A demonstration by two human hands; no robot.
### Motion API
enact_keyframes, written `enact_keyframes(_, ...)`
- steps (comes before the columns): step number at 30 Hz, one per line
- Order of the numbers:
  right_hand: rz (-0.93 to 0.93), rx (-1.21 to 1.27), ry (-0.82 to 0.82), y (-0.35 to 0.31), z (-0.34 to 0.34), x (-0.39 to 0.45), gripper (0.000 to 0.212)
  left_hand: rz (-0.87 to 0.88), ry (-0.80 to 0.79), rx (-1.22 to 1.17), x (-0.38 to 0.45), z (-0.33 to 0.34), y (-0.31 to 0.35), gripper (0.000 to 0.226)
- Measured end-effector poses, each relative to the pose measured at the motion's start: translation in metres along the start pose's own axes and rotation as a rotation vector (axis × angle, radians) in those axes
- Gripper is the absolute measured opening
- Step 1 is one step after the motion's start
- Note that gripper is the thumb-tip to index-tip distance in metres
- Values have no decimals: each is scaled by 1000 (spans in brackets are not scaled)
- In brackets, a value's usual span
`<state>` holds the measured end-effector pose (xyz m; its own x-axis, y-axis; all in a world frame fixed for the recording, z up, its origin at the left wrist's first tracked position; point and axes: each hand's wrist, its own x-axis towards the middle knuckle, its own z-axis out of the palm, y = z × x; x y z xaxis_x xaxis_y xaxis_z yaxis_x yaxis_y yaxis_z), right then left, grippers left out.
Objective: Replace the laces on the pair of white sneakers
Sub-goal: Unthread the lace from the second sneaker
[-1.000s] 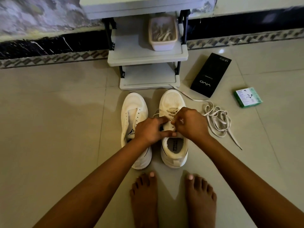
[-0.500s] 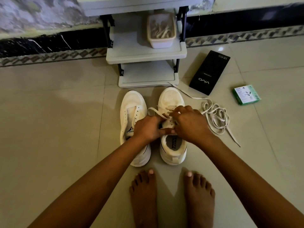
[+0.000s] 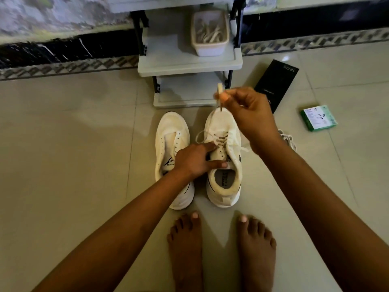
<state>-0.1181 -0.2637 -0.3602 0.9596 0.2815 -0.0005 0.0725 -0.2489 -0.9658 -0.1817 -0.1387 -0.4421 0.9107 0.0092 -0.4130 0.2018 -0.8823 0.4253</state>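
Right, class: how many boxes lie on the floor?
2: a black phone box right of the shelf rack, and a small green box further right. Others may be hidden.

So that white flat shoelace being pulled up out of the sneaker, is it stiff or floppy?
Probably floppy: the white flat shoelace hangs limp from the right hand that pinches it, and bows loosely by the eyelets of the white laced sneaker. Likely light too, since a fingertip pinch lifts it.

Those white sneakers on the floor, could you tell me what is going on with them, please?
A person is lacing the right-hand sneaker. The right hand pinches a lace and holds it up above the toe, while the left hand rests on the tongue. The other sneaker has bare eyelets. A loose lace lies beside them.
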Motion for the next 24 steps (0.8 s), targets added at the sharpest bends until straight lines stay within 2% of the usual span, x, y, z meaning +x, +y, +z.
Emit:
enact_keyframes(2, 120, -206, -30, 10, -5, 7, 50, 20, -9, 35, 0, 0, 2, 72)
enact_keyframes(4, 202, -408, -185, 24, -15, 2, 77, 25, 3, 73, 2, 0, 3, 68)
enact_keyframes(7, 248, -637, -455, 47, -17, -16, 92, 53, 44, 145, 4, 0, 8, 60)
enact_keyframes(9, 265, -734, -498, 62, -11, -22, 93, 71, 46, 160, 5, -3, 14, 56)
enact_keyframes(11, 211, -750, -415, 73, -10, -23, 83, 62, 47, 122, 6, -9, 15, 45)
enact_keyframes(13, 186, -628, -329, 85, -15, -25, 66, 40, 51, -16, 7, -14, 11, 24)
enact_keyframes(16, 228, -307, -263, 95, -22, -34, 50, -60, 61, -292, 10, -16, 5, 16)
enact_keyframes(18, 182, -360, -257, 98, -22, -39, 53, -139, 47, -432, 12, -17, 4, 15)
enact_keyframes(20, 127, -489, -294, 99, -17, -44, 63, -186, 23, -514, 12, -18, 5, 24)
enact_keyframes(21, 82, -556, -335, 100, -12, -47, 64, -174, 36, -479, 11, -18, 6, 33)
enact_keyframes(24, 11, -728, -422, 107, 1, -56, 66, 9, 135, -144, 5, -12, 12, 56)
